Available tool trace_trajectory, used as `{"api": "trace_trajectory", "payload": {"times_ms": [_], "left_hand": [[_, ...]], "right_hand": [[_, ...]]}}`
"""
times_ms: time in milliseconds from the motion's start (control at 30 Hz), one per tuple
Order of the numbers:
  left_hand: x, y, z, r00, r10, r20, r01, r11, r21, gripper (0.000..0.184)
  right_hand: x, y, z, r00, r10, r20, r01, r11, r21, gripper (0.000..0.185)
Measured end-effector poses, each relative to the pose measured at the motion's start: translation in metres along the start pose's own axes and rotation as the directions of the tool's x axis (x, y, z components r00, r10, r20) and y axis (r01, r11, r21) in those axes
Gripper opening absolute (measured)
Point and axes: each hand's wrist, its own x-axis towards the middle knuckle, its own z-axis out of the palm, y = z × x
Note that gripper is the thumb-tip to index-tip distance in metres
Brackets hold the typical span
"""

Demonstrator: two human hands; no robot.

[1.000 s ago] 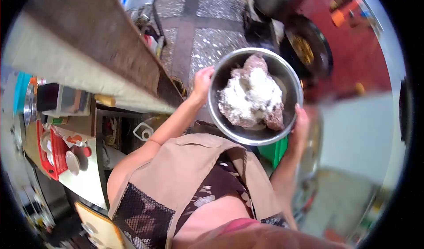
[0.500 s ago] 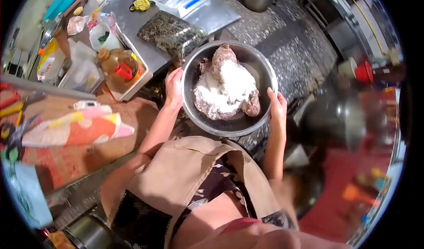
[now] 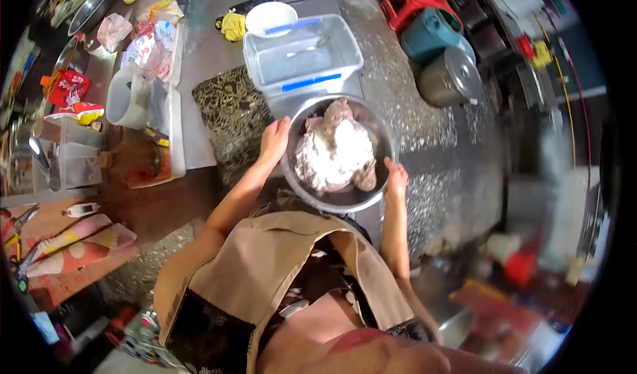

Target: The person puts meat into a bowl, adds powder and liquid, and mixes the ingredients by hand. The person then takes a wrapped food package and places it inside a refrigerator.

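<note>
A round steel bowl [image 3: 390,135] is held level between my two hands in front of my apron. In it sits a lump of greyish-pink ground meat [image 3: 340,112], its top covered with white powder [image 3: 342,151]. My left hand [image 3: 274,138] grips the left rim, fingers on the outside. On the right rim, my right hand [image 3: 396,177] is closed around the edge. Just beyond the bowl stands a clear plastic tub [image 3: 302,59] with blue clips on the metal table. A dark patterned cloth-like sheet [image 3: 229,108] lies left of the bowl.
A white bowl [image 3: 271,17] and yellow cloth [image 3: 233,26] are at the back of the table. Trays with a bottle [image 3: 136,161] and bags fill the left side. A lidded steel pot [image 3: 449,78], blue bucket [image 3: 430,35] and red stool [image 3: 415,2] stand on the floor.
The view has turned, and the table with the clear tub now lies straight ahead, nearer the bowl. Both hands still hold the bowl of meat.
</note>
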Motion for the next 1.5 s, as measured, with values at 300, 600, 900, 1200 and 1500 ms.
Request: {"api": "trace_trajectory", "payload": {"times_ms": [300, 600, 900, 1200, 1500], "left_hand": [[0.152, -0.025, -0.001, 0.810, -0.564, 0.164, 0.422, 0.364, -0.830, 0.045], [0.287, -0.030, -0.058, 0.761, -0.648, -0.029, 0.225, 0.305, -0.925, 0.034], [0.412, -0.046, -0.118, 0.771, -0.618, 0.155, 0.341, 0.195, -0.919, 0.046], [0.308, -0.014, -0.215, 0.965, -0.255, -0.061, 0.170, 0.786, -0.594, 0.049], [-0.109, -0.051, -0.198, 0.403, -0.612, -0.680, 0.339, 0.790, -0.510, 0.027]], "right_hand": [[0.084, 0.034, 0.079, 0.972, 0.195, 0.128, -0.210, 0.971, 0.118, 0.012], [0.133, -0.001, 0.146, 0.922, 0.268, 0.279, -0.281, 0.960, 0.009, 0.013], [0.118, -0.044, 0.234, 0.942, 0.311, 0.126, -0.312, 0.950, -0.013, 0.011], [0.136, -0.042, 0.331, 0.973, 0.228, 0.046, -0.230, 0.972, 0.048, 0.026], [0.113, -0.031, 0.344, 0.964, 0.149, 0.220, -0.170, 0.982, 0.078, 0.032]]}}
